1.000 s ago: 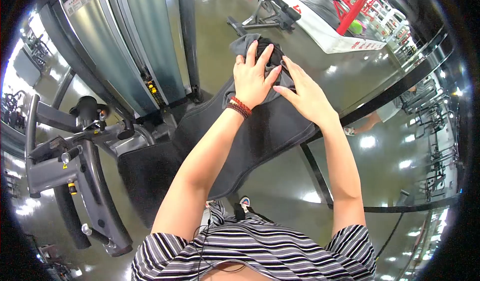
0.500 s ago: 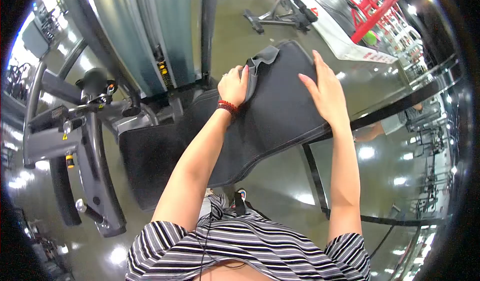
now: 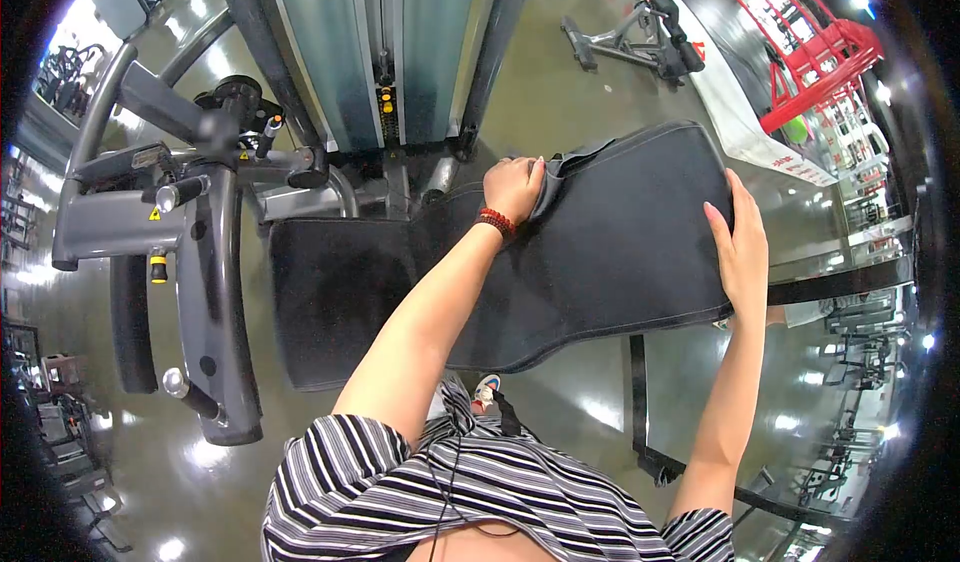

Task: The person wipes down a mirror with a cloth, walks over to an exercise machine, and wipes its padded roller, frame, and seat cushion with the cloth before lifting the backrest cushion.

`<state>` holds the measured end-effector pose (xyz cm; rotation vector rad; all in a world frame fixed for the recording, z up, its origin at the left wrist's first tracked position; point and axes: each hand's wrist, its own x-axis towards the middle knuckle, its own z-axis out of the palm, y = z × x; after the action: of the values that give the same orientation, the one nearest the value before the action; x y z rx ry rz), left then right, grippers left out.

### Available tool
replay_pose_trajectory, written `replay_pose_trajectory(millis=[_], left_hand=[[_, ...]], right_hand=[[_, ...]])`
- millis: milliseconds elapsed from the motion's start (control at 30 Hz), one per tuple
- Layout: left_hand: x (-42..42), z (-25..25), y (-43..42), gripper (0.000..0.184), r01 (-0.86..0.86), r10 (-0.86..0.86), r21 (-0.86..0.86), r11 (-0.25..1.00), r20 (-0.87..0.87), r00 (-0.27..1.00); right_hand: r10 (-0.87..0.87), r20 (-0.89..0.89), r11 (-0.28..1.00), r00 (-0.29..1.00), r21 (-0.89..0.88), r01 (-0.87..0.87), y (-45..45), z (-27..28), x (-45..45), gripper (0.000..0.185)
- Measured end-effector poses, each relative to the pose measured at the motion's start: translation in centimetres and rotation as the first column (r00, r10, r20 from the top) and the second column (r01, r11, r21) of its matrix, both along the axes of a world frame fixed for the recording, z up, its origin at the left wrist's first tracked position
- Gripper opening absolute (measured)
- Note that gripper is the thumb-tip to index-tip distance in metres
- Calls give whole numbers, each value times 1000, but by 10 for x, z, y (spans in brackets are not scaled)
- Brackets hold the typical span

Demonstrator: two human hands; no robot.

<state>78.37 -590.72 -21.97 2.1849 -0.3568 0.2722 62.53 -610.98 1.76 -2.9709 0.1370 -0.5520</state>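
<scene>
A long black padded gym bench [image 3: 640,232] stretches across the middle, with stitched edges. My left hand [image 3: 514,190], with red beads at the wrist, is closed at the bench's far edge. A dark grey cloth [image 3: 572,165] is bunched in it and trails rightward over that edge. At the bench's right end lies my right hand [image 3: 742,252], its fingers extended along the edge and the thumb apart. It touches the padding and holds nothing.
On the left stands a grey machine frame [image 3: 215,292] with metal pegs and a yellow-ringed knob. Behind the bench rises a weight-stack tower [image 3: 385,62]. A small bench [image 3: 640,37] and a red rack [image 3: 820,72] stand farther back. A dark bar [image 3: 840,284] runs at right.
The view has shifted, so the bench and machine sit differently in the frame. My left hand has slid the cloth back along the bench's far edge. My right hand stays at the bench's end.
</scene>
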Motion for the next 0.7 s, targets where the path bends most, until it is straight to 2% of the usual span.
replay_pose_trajectory(millis=[100, 200, 233, 367, 467, 500, 567, 600, 633, 700], left_hand=[[6, -10, 9, 40, 23, -23, 25, 999, -9, 1000], [12, -31, 22, 38, 6, 2, -89, 996, 86, 996], [13, -37, 26, 31, -16, 29, -111, 994, 109, 994], [20, -59, 40, 34, -43, 56, -146, 988, 85, 995], [28, -90, 54, 35, -114, 113, -157, 981, -18, 993], [31, -102, 62, 39, -135, 114, -141, 981, -149, 982], [32, -153, 81, 42, -183, 172, -101, 978, -111, 979], [29, -156, 90, 43, -207, 200, -80, 975, -91, 976], [24, -159, 97, 47, -244, 222, -75, 967, -220, 950], [26, -191, 109, 48, -235, 222, -27, 972, -243, 944]], right_hand=[[-5, -22, 999, 1000, -45, 4, 2, 0, 0, 55], [-3, -48, 998, 999, -62, 0, 4, 2, 2, 58], [-3, -57, 997, 998, -74, -1, 4, 2, 3, 59], [27, -77, 990, 997, -134, -37, 4, 1, 7, 64], [37, -93, 990, 995, -132, -49, 7, 2, 8, 66], [24, -103, 993, 994, -116, -36, 8, 3, 9, 65], [12, -111, 996, 994, -88, -22, 8, 2, 10, 65], [5, -114, 997, 993, -74, -13, 7, 2, 10, 64], [-3, -124, 999, 992, -52, -3, 7, 2, 11, 64], [-1, -128, 999, 992, -35, -4, 7, 3, 12, 63]])
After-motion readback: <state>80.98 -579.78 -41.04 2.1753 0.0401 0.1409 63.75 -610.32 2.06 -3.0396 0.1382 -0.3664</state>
